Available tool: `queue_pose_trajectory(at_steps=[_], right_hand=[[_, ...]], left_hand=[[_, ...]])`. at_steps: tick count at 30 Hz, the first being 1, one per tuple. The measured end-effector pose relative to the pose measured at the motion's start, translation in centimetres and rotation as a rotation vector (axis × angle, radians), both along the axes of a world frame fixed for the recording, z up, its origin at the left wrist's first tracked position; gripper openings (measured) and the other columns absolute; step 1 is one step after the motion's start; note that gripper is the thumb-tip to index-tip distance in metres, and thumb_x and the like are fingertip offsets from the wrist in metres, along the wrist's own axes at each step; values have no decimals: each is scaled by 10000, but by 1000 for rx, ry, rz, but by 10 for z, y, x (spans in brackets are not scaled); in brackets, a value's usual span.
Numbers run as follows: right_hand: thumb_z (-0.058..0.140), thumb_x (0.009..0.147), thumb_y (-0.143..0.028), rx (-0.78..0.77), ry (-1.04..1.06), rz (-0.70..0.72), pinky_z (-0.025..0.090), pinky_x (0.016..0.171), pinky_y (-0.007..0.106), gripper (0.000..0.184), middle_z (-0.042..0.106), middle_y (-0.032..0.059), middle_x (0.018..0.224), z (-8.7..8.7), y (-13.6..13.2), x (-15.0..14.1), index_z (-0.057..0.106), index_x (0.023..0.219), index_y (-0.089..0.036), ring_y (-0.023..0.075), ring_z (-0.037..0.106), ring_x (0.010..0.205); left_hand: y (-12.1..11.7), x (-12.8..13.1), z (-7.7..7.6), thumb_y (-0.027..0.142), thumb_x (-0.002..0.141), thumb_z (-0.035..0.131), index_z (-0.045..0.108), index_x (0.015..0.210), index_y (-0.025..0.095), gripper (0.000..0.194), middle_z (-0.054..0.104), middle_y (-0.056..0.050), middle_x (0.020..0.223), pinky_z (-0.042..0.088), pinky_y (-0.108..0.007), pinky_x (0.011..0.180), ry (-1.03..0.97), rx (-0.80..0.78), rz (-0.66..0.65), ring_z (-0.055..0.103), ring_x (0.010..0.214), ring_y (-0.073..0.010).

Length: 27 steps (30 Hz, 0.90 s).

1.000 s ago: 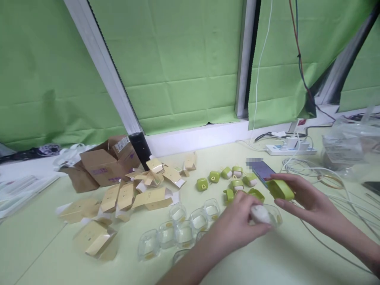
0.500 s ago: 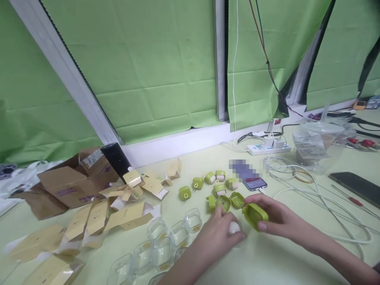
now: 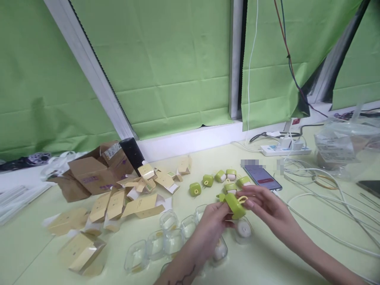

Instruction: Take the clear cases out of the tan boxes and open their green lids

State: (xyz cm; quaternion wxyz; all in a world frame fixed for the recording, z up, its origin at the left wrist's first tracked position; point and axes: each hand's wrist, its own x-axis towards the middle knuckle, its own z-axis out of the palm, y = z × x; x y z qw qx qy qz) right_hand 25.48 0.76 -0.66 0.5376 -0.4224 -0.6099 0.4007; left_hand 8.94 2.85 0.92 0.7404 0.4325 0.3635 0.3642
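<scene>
Both hands meet over the table on one green silicone case [image 3: 234, 206] with a small loop. My left hand [image 3: 209, 225] pinches its near side, and my right hand [image 3: 264, 208] grips its far side with thumb and fingers. Just below them a clear plastic cup [image 3: 244, 229] with a white piece inside stands on the table; another clear cup [image 3: 220, 250] sits by my left wrist. Several more green cases [image 3: 221, 180] lie beyond the hands. A row of clear cups [image 3: 166, 237] stands to the left.
Flat and folded yellow cartons [image 3: 124, 202] and a brown cardboard box [image 3: 92, 174] fill the left. A black cylinder [image 3: 132, 152] stands behind them. A lit phone [image 3: 263, 176], a power strip [image 3: 285, 149], white cables [image 3: 323, 186] and a plastic bag [image 3: 341, 148] occupy the right.
The white piece my left hand held now sits in a clear cup. Both hands have lifted and come together on the green case. The camera view swung left, then back right.
</scene>
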Motion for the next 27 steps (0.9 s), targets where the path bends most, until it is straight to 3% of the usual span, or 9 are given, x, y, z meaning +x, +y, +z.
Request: queue_pose_trajectory(at_steps=[4, 9, 14, 17, 21, 27], right_hand=[[671, 752, -521, -92, 24, -89, 600, 766, 364, 340, 689, 79, 1039, 4, 7, -1, 689, 923, -228, 241, 674, 894], [698, 732, -504, -29, -14, -58, 586, 748, 339, 284, 684, 73, 937, 6, 11, 0, 720, 796, -228, 238, 647, 902], [670, 776, -470, 66, -29, -92, 551, 778, 333, 229, 649, 72, 930, 0, 11, -2, 715, 776, -245, 243, 599, 975], [660, 780, -488, 49, 24, -129, 545, 807, 344, 245, 630, 73, 963, -4, 9, -6, 712, 779, -248, 248, 586, 1011], [651, 784, -499, 11, 85, -130, 524, 866, 360, 289, 595, 83, 1025, -9, 6, -11, 679, 737, -216, 243, 595, 1006], [651, 792, -476, -58, 140, -55, 490, 907, 358, 291, 549, 93, 1083, -13, 3, -13, 652, 738, -190, 251, 583, 1049]], left_hand=[[3, -2, 3, 547, 690, 664, 712, 839, 101, 472, 646, -74, 768, 371, -242, 608, 51, -11, 15, 515, 680, -144], [10, -5, 5, 512, 674, 690, 730, 867, 86, 469, 676, -93, 779, 398, -246, 607, 152, 45, 18, 558, 713, -165], [6, -2, 1, 384, 687, 732, 732, 938, 89, 388, 677, -82, 798, 439, -256, 726, -25, 24, -83, 553, 727, -139], [2, 3, -1, 367, 699, 734, 723, 980, 96, 391, 691, -100, 873, 433, -276, 821, -118, 31, -62, 592, 849, -179], [0, 5, -1, 377, 705, 733, 721, 987, 92, 402, 697, -116, 934, 415, -318, 905, -130, 31, -31, 596, 958, -225], [0, 2, -6, 372, 712, 727, 726, 973, 89, 385, 700, -114, 925, 407, -306, 913, -132, 21, -19, 591, 959, -218]])
